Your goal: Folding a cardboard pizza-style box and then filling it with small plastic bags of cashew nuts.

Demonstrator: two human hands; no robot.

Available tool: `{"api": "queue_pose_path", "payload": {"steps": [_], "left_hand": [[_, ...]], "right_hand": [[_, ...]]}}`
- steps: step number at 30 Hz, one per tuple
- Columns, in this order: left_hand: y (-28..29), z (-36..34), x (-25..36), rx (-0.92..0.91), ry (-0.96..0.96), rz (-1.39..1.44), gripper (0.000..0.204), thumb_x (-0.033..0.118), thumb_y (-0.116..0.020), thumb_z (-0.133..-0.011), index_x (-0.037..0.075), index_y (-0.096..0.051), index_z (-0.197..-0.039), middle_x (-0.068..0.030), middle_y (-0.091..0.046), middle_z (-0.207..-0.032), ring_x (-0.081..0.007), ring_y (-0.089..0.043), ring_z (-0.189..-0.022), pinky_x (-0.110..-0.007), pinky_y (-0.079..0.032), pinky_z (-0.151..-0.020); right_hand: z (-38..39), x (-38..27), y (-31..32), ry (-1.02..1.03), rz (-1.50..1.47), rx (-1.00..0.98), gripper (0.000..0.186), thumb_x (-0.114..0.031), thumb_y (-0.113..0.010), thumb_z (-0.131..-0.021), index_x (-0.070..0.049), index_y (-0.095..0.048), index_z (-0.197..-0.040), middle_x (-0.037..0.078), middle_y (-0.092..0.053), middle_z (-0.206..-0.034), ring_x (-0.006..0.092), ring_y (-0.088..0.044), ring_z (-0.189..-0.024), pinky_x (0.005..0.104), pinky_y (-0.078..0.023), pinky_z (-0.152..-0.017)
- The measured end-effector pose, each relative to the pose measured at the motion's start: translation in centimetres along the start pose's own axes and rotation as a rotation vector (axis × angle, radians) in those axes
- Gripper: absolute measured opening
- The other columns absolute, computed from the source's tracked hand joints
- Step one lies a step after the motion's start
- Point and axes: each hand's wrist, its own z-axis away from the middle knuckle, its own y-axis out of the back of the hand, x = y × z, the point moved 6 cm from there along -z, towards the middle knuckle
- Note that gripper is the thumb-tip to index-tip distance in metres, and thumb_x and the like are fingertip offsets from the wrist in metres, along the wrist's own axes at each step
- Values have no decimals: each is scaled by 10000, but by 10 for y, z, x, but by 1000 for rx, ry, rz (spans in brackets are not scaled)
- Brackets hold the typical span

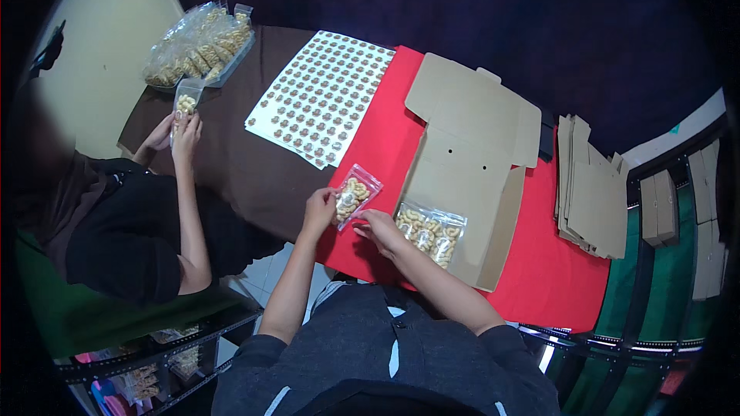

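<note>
My left hand (pixel 318 210) and my right hand (pixel 379 229) together hold a small clear bag of pale ring-shaped snacks (pixel 356 194) above the near edge of the red cloth (pixel 389 139). The left hand grips its left side and the right hand pinches its lower corner. Just right of my right hand, another filled clear snack bag (pixel 430 232) lies in an unfolded brown cardboard box (pixel 470 146).
A sheet of round brown stickers (pixel 322 96) lies on the brown cloth. A tray of filled snack bags (pixel 199 46) stands at the far left. A person at the left holds a bag (pixel 185 104) in both hands. Flat cardboard blanks (pixel 590 189) are stacked at the right.
</note>
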Motion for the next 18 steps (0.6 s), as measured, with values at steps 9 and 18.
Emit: {"api": "queue_pose_path", "payload": {"steps": [9,18], "left_hand": [[2,5,-15,-150,-31,18,288,89,-581,-821,34,-608,-1102,-125,-659,-826,-139,-624,-696,-291,-502,-626],[23,10,36,-392,203,902,653,20,-682,-779,23,-360,-1347,-115,-539,-1177,-170,-567,-1037,-311,-474,-904]], "right_hand": [[-22,15,-14,-239,13,93,206,-241,-575,-853,-123,-593,-1021,4,-544,-919,142,-465,-838,294,-413,-783],[-6,-47,-19,535,160,260,308,-62,-503,-900,-67,-504,-1209,41,-550,-965,88,-538,-817,241,-471,-675]]}}
